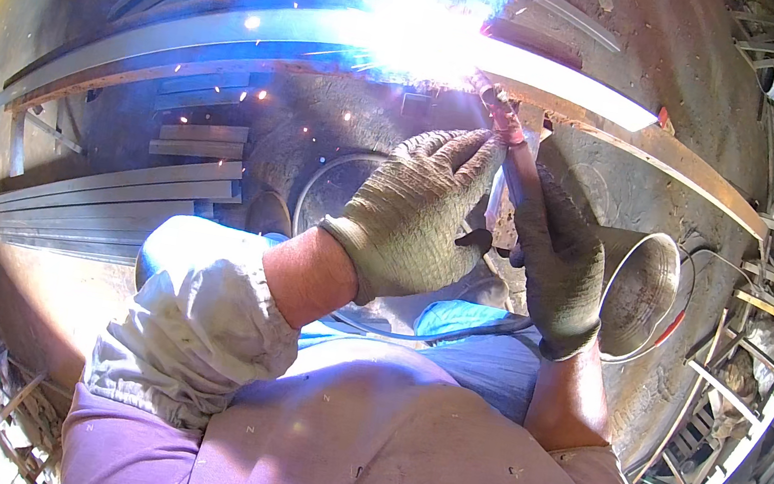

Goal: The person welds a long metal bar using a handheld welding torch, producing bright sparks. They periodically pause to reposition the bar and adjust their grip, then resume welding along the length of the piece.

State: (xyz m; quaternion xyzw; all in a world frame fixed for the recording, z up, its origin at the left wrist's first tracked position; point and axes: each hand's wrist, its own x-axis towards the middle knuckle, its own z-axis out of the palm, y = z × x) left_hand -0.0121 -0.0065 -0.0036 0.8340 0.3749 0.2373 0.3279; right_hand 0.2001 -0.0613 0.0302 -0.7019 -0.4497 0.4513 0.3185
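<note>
Welding torch (512,155): gripped by right hand (561,265), tip at metal bar (238,31).
Left hand (417,211): gloved, closed around torch neck.
Hidden: weld point lost in glare (422,20).
Metal bucket (643,288): contents unclear.

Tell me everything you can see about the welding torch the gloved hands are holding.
The welding torch is a slim, reddish-pink rod with a darker nozzle, tilted up and away from the person. Its tip meets the long metal bar, where a white-blue arc flares and sparks scatter, hiding the contact point. The right hand, in a grey knit glove, wraps its lower shaft; the left hand, gloved alike, steadies it nearer the tip. A dark cable seems to run from it toward the lap.
</note>
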